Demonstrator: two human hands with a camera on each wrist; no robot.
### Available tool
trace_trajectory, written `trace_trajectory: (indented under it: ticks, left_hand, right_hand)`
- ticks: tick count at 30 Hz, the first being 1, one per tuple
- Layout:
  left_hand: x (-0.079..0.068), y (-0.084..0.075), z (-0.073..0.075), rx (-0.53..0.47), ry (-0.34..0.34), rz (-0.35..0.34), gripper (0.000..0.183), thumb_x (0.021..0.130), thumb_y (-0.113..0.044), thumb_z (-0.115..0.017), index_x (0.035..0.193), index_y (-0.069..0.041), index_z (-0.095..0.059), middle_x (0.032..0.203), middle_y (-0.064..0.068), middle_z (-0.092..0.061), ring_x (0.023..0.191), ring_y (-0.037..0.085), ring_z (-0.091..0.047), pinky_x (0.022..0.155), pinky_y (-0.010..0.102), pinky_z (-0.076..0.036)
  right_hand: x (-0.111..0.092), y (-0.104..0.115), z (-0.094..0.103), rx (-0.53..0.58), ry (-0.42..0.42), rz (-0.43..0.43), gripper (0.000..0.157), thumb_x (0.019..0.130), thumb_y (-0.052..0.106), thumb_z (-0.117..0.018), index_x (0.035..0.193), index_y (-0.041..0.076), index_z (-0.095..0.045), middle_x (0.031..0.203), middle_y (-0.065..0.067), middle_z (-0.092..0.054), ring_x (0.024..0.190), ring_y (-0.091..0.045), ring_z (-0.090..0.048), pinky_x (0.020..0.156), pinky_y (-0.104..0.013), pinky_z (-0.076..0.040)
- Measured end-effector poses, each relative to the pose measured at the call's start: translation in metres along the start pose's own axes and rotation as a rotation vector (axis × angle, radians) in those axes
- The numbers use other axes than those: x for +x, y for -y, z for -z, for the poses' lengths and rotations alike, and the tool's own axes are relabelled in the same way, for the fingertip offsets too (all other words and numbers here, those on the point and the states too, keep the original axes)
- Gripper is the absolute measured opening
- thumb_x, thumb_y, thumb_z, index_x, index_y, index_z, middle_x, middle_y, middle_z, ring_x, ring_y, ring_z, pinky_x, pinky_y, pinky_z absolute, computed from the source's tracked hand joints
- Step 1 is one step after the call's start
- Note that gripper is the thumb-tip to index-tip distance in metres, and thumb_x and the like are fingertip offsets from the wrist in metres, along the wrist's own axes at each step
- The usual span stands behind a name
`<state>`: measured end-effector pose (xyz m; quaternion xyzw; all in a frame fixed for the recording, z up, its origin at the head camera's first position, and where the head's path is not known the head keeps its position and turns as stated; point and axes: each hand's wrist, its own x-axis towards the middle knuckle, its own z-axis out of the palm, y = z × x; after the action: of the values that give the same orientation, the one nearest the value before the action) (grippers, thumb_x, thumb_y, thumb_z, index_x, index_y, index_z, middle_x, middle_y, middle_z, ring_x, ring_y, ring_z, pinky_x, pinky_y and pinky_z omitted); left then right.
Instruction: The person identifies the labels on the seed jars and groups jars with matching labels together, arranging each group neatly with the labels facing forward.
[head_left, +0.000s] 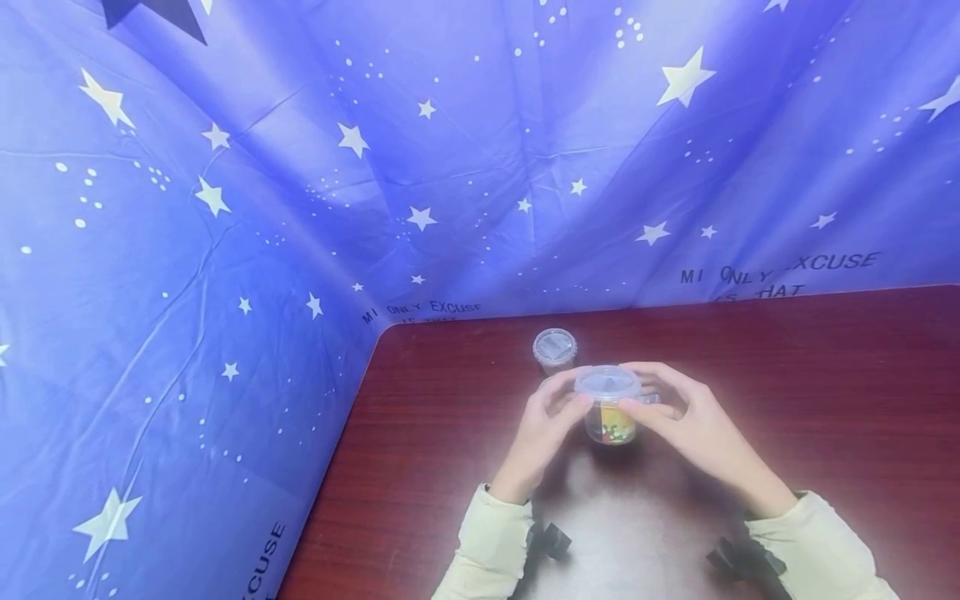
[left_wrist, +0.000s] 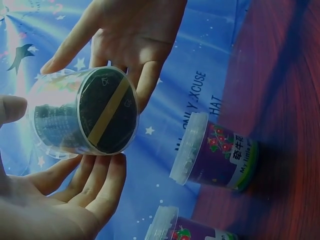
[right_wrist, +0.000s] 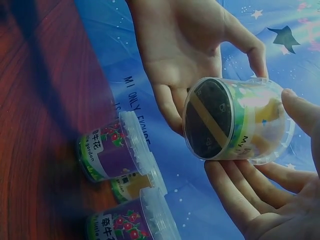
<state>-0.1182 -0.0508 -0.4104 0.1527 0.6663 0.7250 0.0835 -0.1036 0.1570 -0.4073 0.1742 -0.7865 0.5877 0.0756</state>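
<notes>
A clear lidded plastic cup [head_left: 613, 423] with a yellow-and-green label is held above the table between both hands. My left hand [head_left: 538, 427] grips its left side, thumb toward me and fingers round the far side. My right hand [head_left: 701, 429] grips the right side the same way. The wrist views show the cup's dark bottom [left_wrist: 111, 112], crossed by a yellow-brown strip, with part of a "My li..." label [right_wrist: 245, 142] on its wall. Both hands hide parts of the wall.
Behind the hands stands another lidded cup [head_left: 555, 348]. The right wrist view shows a purple-labelled cup [right_wrist: 112, 150], a yellow-labelled one [right_wrist: 132, 185] and a second purple one [right_wrist: 127, 220] on the dark red table [head_left: 420, 433]. A blue star-printed cloth [head_left: 480, 167] hangs behind and left.
</notes>
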Motion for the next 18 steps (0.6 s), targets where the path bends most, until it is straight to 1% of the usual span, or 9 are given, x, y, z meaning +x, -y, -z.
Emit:
trace_trajectory:
  ticks: [2,4,10,12,15,18]
  left_hand:
    - [-0.0003,0.0003,0.0001,-0.014,0.001,-0.005,0.040,0.096,-0.011,-0.061,0.135,-0.004,-0.057,0.129,0.018,-0.062,0.109,0.016,-0.063,0.099,0.029,-0.052]
    - [-0.0002,0.0011,0.0002,-0.009,-0.015,-0.007,0.039,0.096,-0.011,-0.062,0.134,-0.005,-0.059,0.126,0.018,-0.064,0.107,0.016,-0.064,0.097,0.030,-0.054]
    - [0.0001,0.0015,-0.0018,0.060,-0.136,-0.022,0.034,0.091,-0.013,-0.069,0.124,-0.008,-0.066,0.115,0.016,-0.069,0.105,0.026,-0.066,0.090,0.029,-0.057]
    - [-0.0005,0.0009,-0.0035,0.078,-0.166,-0.030,0.033,0.090,-0.013,-0.071,0.122,-0.009,-0.067,0.112,0.015,-0.070,0.104,0.028,-0.066,0.089,0.028,-0.057]
    - [-0.0015,0.0006,-0.0065,0.087,-0.180,-0.037,0.034,0.089,-0.014,-0.071,0.123,-0.009,-0.067,0.114,0.012,-0.070,0.105,0.026,-0.067,0.089,0.029,-0.057]
    - [-0.0020,-0.0002,-0.0096,0.078,-0.174,-0.036,0.037,0.089,-0.015,-0.072,0.125,-0.009,-0.065,0.117,0.012,-0.069,0.105,0.023,-0.067,0.090,0.030,-0.057]
  right_hand:
    - [0.0000,0.0002,0.0002,0.002,0.000,-0.001,0.042,0.093,0.008,-0.068,0.134,0.009,-0.058,0.118,-0.009,-0.067,0.102,-0.005,-0.064,0.086,-0.019,-0.056]
    - [0.0001,0.0004,0.0000,0.004,-0.004,-0.003,0.043,0.093,0.008,-0.068,0.134,0.009,-0.058,0.118,-0.010,-0.067,0.102,-0.006,-0.065,0.086,-0.020,-0.056]
    - [0.0000,0.0019,-0.0017,0.005,-0.063,-0.020,0.043,0.090,0.010,-0.073,0.131,0.011,-0.060,0.115,-0.011,-0.068,0.099,-0.009,-0.067,0.082,-0.021,-0.058]
    - [-0.0002,0.0026,-0.0020,0.001,-0.078,-0.029,0.044,0.089,0.011,-0.074,0.130,0.011,-0.061,0.114,-0.011,-0.068,0.098,-0.009,-0.068,0.081,-0.021,-0.058]
    - [-0.0001,0.0035,-0.0025,-0.009,-0.089,-0.039,0.044,0.088,0.013,-0.075,0.130,0.012,-0.061,0.115,-0.011,-0.068,0.098,-0.008,-0.068,0.081,-0.020,-0.058]
    - [0.0003,0.0034,-0.0029,-0.012,-0.097,-0.045,0.044,0.088,0.013,-0.076,0.129,0.011,-0.061,0.115,-0.011,-0.068,0.097,-0.008,-0.067,0.080,-0.019,-0.058]
